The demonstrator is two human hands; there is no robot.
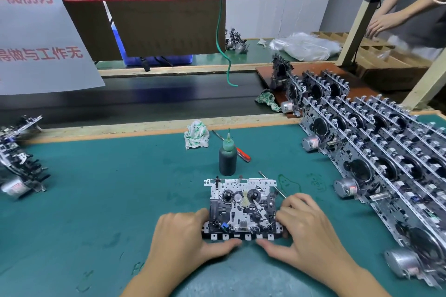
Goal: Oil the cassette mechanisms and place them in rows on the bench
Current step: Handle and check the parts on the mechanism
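Both hands (241, 241) gripping cassette mechanism (241, 207) between them, on bench (108, 200)

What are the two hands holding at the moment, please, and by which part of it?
Both hold the cassette mechanism lying flat on the green mat: the left hand grips its left near corner, the right hand its right near corner.

Both forearms are bare as far as they show, with no sleeve or cuff reaching the wrists. The left hand (185, 239) wears no glove, ring, watch or strap. The right hand (306, 231) is likewise uncovered, its nails cut short and unpainted at the fingertips.
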